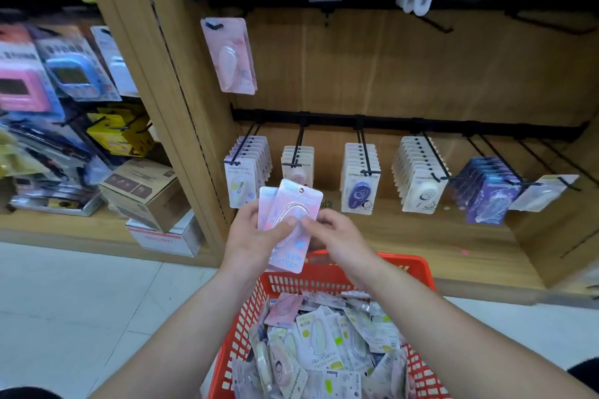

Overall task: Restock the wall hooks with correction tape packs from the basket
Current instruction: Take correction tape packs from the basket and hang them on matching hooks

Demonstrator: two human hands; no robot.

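My left hand [256,236] grips two pink packs [296,204], fanned one behind the other, with the thumb curled across the front one's clear blister. They stand upright above the far rim of the red basket [418,269], just in front of the lower row of hooks. My right hand [340,236] sits to their right with its fingertips at the front pack's right edge; I cannot tell whether it pinches or only touches. The basket's near part is heaped with loose packs [324,340], and both forearms cross above them. Behind the held packs' top edge hangs the second peg from the left [296,152], which carries fewer packs than its neighbours on the lower rail [405,122]. To the far right, bare pegs [557,155] stick out toward me. Up and left, a single matching pink pack [231,55] hangs on an upper hook, with open wood panel [389,68] to its right. The wooden upright [181,107] bounds the bay on the left, and cardboard boxes [146,191] lie beyond it.
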